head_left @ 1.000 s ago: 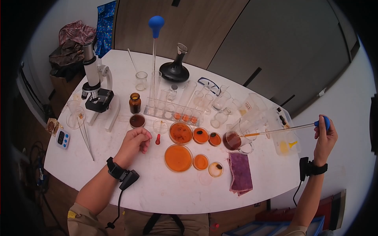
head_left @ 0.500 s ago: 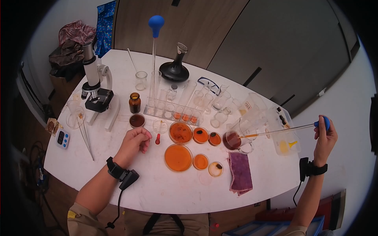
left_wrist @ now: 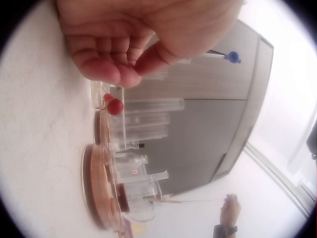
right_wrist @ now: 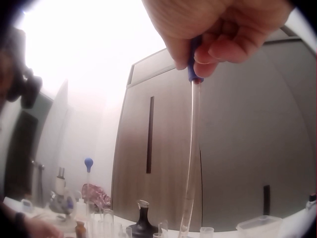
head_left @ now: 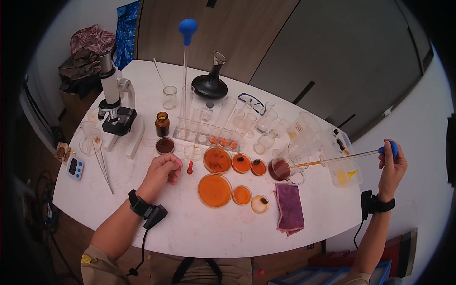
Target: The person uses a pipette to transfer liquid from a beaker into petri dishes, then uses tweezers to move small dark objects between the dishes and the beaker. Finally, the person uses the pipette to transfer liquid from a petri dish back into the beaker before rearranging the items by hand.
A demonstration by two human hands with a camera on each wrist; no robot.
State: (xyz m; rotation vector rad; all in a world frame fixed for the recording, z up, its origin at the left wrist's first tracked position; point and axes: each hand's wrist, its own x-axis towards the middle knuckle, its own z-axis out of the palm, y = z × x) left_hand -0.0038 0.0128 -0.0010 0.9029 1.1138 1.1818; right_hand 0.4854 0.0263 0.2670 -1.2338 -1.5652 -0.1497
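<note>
My right hand grips the blue rubber bulb of a long glass pipette. The pipette slants down to the left, its tip at a glass beaker of dark red-brown liquid. Orange liquid fills the lower part of the tube. On the left, my left hand rests at the table with loosely curled fingers and holds nothing. Just beyond its fingertips lies a small red rubber bulb. Petri dishes with orange contents, such as a large one, sit between the hands.
A test tube rack stands behind the dishes, a second blue-bulbed pipette upright near it. A microscope, brown bottle and timer are leftward. A purple cloth lies before the beaker; a plastic tray is at right.
The orange liquid column in the pipette reaches a little farther up the tube. Both hands keep practically the same place.
</note>
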